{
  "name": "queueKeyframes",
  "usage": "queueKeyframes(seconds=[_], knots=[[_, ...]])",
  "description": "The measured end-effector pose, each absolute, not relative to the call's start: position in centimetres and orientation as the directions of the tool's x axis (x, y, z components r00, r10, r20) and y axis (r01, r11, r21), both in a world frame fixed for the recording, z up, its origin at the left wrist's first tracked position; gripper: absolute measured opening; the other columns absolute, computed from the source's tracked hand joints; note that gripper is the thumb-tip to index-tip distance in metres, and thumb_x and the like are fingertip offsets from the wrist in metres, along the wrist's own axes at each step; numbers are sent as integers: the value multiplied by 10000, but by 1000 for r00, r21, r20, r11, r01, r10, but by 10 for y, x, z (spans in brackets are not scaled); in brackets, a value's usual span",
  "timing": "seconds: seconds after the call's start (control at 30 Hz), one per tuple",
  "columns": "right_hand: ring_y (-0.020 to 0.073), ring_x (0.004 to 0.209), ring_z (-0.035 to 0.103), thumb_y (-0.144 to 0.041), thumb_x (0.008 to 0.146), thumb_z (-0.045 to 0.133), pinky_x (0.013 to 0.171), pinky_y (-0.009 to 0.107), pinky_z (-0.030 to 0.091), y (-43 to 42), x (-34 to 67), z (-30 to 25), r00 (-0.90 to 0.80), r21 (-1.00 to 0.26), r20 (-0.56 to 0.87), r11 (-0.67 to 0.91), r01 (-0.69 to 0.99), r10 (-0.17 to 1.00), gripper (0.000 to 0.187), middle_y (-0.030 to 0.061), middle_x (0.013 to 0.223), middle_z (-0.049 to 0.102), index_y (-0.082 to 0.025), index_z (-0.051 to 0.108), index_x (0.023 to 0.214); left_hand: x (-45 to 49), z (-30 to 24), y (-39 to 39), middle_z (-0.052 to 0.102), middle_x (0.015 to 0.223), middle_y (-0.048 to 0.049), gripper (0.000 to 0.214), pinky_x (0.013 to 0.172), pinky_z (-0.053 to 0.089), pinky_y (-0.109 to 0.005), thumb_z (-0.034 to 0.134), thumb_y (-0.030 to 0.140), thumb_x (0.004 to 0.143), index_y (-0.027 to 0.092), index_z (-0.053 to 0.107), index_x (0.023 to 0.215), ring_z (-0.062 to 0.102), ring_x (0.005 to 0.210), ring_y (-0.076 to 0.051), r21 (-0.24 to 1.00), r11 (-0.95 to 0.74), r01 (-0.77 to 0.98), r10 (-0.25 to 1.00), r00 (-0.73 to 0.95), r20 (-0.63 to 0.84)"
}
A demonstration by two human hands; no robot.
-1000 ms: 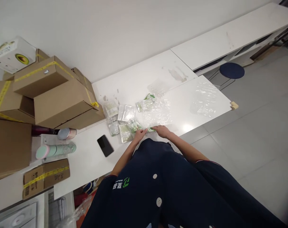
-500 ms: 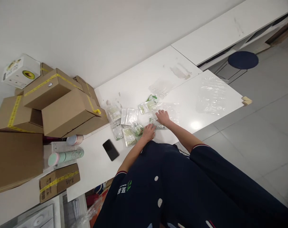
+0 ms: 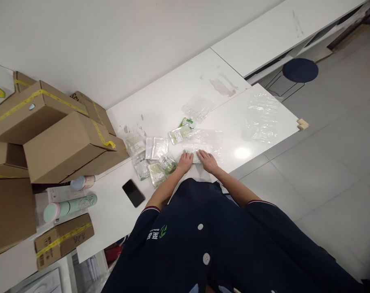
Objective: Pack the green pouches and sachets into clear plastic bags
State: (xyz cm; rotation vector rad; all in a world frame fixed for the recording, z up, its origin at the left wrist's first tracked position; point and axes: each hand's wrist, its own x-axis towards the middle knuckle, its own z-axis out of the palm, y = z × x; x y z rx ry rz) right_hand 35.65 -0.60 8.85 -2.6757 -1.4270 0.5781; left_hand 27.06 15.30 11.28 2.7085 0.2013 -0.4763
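Observation:
Both of my hands rest on a sheet of clear plastic wrap (image 3: 207, 140) lying at the table's front edge. My left hand (image 3: 185, 162) presses on the left part of a small pale-green packet (image 3: 197, 157), partly covered by the plastic. My right hand (image 3: 208, 162) lies with its fingers spread on the right end of that packet. Just left of my left hand is a green printed pouch (image 3: 168, 164), overlapping a pale-green pouch (image 3: 157, 174). Farther back sits another pale-green pouch (image 3: 179, 134) with a white label. Silvery flat sachets (image 3: 159, 148) are beside it.
A black phone (image 3: 133, 193) lies left of my arm. Stacked cardboard boxes (image 3: 65, 146), a mint-green bottle (image 3: 70, 206) and a smaller taped box (image 3: 64, 240) crowd the left. More clear plastic sheets (image 3: 260, 118) lie to the right. A dark round stool (image 3: 300, 70) stands beyond.
My left hand has moved forward onto the packet, and my right hand now lies flatter, level with it. The camera view has shifted to the right.

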Motion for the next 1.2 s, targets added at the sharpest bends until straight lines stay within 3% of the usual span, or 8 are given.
queueKeyframes(seconds=[0.27, 0.4, 0.53, 0.8, 0.93, 1.0, 1.1, 1.2], knots=[[251, 1096, 622, -190, 878, 489, 881, 327, 458, -18, 377, 129, 145, -460, -623, -509, 727, 769, 446, 84, 1234, 663, -252, 579, 1310, 229, 136, 163, 656, 1142, -66, 333, 974, 426, -305, 486, 199, 883, 248, 623, 1182, 594, 1079, -223, 537, -786, 307, -7, 863, -504], [260, 1010, 642, -263, 858, 580, 788, 294, 460, 9, 415, 136, 194, -410, -661, -565, 716, 725, 268, 101, 1106, 702, -197, 690, 1093, 252, 136, 191, 641, 1207, -84, 335, 939, 436, -308, 543, 277, 868, 211, 616, 1188, 585, 1086, -251, 648, -601, 468, 102, 849, -519], [288, 995, 632, -355, 840, 627, 740, 321, 462, 36, 442, 139, 329, -308, -654, -637, 707, 681, 334, 138, 1146, 675, -175, 664, 1118, 275, 131, 205, 571, 1323, -115, 504, 894, 451, -318, 524, 331, 889, 224, 456, 1377, 588, 1079, -249, 622, -533, 573, 262, 811, -523], [345, 1169, 473, -421, 897, 552, 934, 494, 375, 41, 421, 114, 640, -137, -486, -776, 616, 595, 420, 198, 1233, 588, -156, 563, 1222, 296, 113, 188, 489, 1364, -187, 509, 1055, 328, -443, 493, 316, 920, 209, 424, 1412, 439, 1282, -330, 485, -578, 657, 440, 751, -493], [331, 1144, 469, -405, 906, 524, 953, 501, 361, 36, 405, 105, 772, -132, -380, -856, 499, 509, 397, 199, 1233, 572, -156, 564, 1213, 313, 118, 184, 277, 1535, -167, 518, 1146, 155, -532, 551, 342, 890, 226, 463, 1387, 178, 1439, -363, 323, -829, 456, 336, 869, -363], [339, 1194, 431, -396, 902, 524, 1010, 538, 307, 33, 403, 105, 784, -146, -336, -851, 504, 522, 419, 193, 1284, 546, -174, 542, 1257, 326, 122, 187, 203, 1581, -138, 582, 1164, 79, -548, 612, 307, 849, 237, 439, 1400, 69, 1474, -353, 310, -873, 376, 242, 887, -393], [350, 1303, 326, -371, 897, 530, 1088, 562, 207, 20, 401, 110, 778, -181, -217, -808, 561, 589, 485, 184, 1415, 451, -185, 488, 1343, 344, 126, 191, 333, 1526, -152, 638, 1161, 74, -551, 665, 217, 789, 225, 437, 1385, 167, 1459, -340, 392, -828, 402, 166, 842, -513], [342, 1307, 335, -366, 932, 461, 1064, 504, 290, -7, 392, 113, 839, -294, -124, -827, 479, 530, 461, 186, 1428, 429, -162, 499, 1343, 353, 124, 192, 539, 1344, -194, 628, 1117, 203, -556, 744, 178, 681, 153, 525, 1269, 406, 1328, -370, 429, -760, 488, 161, 780, -604]])
